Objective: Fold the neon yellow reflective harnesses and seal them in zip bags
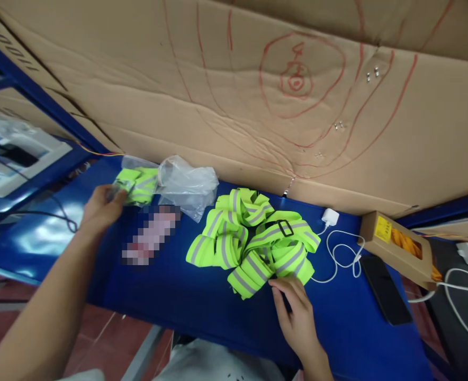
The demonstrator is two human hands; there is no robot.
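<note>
My left hand (104,205) is closed on a clear plastic bag (136,185) with folded neon-yellow reflective straps inside, at the back left of the blue table. Before me lies a loose heap of neon-yellow reflective straps (234,248) with grey stripes and a black buckle (285,228). At the heap's near edge is my right hand (295,312), thumb and forefinger tips drawn together beside the straps. Whether a strap lies between those tips is hidden. Crumpled clear plastic bags (188,182) lie just right of the bagged straps.
A blurred-out flat item (151,235) lies left of the heap. To the right are a white charger (330,217) with its cable, a black phone (385,291) and an open cardboard box (401,248) holding something orange. A cardboard wall (234,121) with red drawn lines stands behind the table.
</note>
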